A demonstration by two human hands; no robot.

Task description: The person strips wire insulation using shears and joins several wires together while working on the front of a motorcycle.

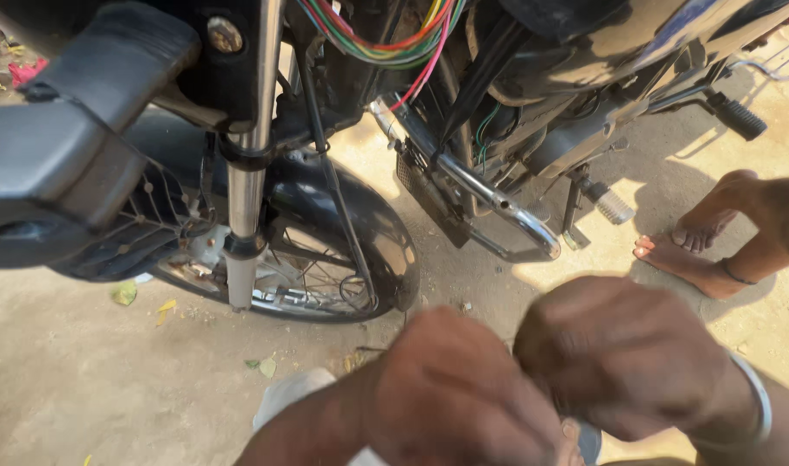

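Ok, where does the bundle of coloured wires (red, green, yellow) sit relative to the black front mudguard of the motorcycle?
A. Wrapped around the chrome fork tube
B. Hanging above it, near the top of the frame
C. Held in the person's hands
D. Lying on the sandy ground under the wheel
B: the bundle of coloured wires loops at the top of the view, above the black front mudguard.

Both hands sit low in the view, close together and blurred. The left hand is curled into a loose fist with its back toward the camera, its forearm running down and left out of the picture. The right hand is likewise closed, knuckles up, just beside the left and almost touching it, with a pale band around its wrist.
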